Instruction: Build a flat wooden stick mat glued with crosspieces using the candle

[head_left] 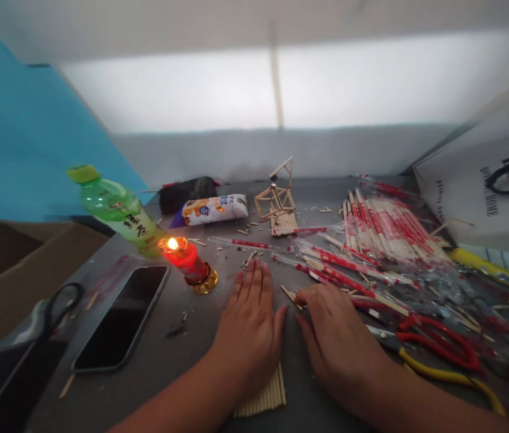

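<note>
My left hand [254, 325] lies flat with its fingers stretched out, partly over a row of side-by-side wooden sticks [265, 398]. Much of that row is hidden under the palm and wrist. To the right, my right hand [333, 331] is bent down to the grey table, its fingers curled at a few short wooden sticks [291, 296]; whether it pinches one is hidden. A lit red candle [188, 261] on a gold base stands left of my left hand. Farther back is a small stick structure [276, 204] with a flat stick base.
A phone [123, 319] and a tilted green bottle [114, 207] are at left. Behind the candle lies a snack packet [213, 209]. Wrapped chopsticks [384, 228] spread over the right side, near red-handled scissors [438, 340], yellow-handled pliers [448, 373], a yellow tube [497, 273] and a paper bag [475, 180].
</note>
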`<state>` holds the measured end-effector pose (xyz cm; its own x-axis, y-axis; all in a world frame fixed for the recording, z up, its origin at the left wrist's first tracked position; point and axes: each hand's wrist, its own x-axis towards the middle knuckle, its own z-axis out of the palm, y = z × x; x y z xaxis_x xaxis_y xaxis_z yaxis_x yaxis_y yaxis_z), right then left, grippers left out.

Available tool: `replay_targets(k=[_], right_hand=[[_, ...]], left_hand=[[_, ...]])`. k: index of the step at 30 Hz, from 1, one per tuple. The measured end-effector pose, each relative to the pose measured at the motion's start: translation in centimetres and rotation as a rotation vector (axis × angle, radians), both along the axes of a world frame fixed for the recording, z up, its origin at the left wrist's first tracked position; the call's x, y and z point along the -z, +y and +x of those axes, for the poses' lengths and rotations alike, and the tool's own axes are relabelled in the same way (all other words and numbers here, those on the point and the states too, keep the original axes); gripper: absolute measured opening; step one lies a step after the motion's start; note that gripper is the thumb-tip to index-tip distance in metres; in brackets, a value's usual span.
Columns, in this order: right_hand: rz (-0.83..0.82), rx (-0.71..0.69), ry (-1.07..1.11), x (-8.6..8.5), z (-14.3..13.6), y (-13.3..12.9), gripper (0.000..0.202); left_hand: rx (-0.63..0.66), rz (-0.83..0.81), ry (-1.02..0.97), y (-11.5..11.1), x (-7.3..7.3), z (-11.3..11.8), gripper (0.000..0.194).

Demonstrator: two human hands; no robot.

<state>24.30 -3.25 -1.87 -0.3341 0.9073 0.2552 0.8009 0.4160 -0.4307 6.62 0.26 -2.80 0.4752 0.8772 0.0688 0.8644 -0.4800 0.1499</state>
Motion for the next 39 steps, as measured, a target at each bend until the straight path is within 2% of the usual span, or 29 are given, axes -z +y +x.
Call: replay_targets(k=[6,8,13,18,25,28,33,39], right_hand=[[-0.08,-0.022,-0.038,-0.1,0.1,0.3,0.017],[-0.075,-0.093,-0.066,-0.4,0.2,0.3,0.015],[0.053,-0.409,-0.083,-0.4,0.6,-0.2,0.013],[0.18,-0.5,-0.101,-0.2,0.8,-0.4,0.016],[0.2,-0.641,-0.235,-1.5,0.4,-0.8,0.011],[0.224,-0.644,-0.259,-1.7,0.2,-0.9,0.012],[0.232,-0.6,-0.238,-0.9,0.4,-1.0,0.014],[0.172,-0.54,-0.205,-1.1,0.9,-0.7,0.011]], left_hand=[[0.018,0.032,0.01,-0.2,0.1,-0.2,0.058],[0.038,0.04,0.011,-0.2,0.3,-0.3,0.057],[0.044,0.055,0.022,-0.1,0.7,-0.4,0.058],[0.043,0.058,0.02,-0.3,0.4,-0.3,0.058],[0.002,0.066,-0.038,-0.4,0.8,-0.1,0.066],[-0.009,0.063,-0.083,-0.4,1.0,-0.2,0.067],[0.003,0.066,-0.172,-0.5,0.7,-0.4,0.065],[-0.018,0.116,-0.323,-0.9,-1.2,-1.7,0.051]])
